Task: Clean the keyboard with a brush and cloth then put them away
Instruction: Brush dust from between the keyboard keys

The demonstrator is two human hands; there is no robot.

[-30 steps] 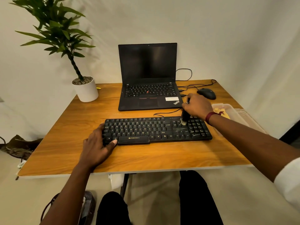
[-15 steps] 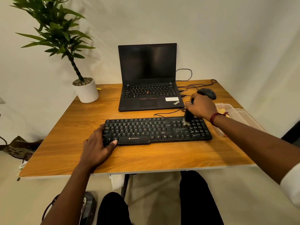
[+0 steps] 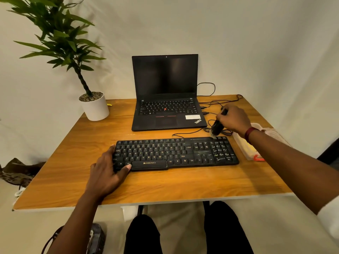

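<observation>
Brushing stage, not yet wiping.
Pale wall (image 3: 247, 43), wooden table (image 3: 183, 186); pinning the keyboard (image 3: 183, 153) near the front edge with left hand (image 3: 106, 173) curled over its left end; clutching the brush (image 3: 217, 127) in right hand (image 3: 234, 118), bristles at its top right corner (cloth not clearly seen). Next, probably: light strokes across keys.

On the wide front bar of the flat black plastic keyboard (image 3: 176, 153), just right of the thumb of my left hand (image 3: 106, 173), pale letters spelled ZEBRONICS beside a small logo. The keys bore pale legends: I could make out the QWERTY row, Alt on either side of the bar, and Ctrl. The open black laptop (image 3: 146, 123) carried a slanted ThinkPad mark at its palm rest's right corner. The white rectangular sticker (image 3: 193, 117) beside that mark was too blurred to read.
</observation>
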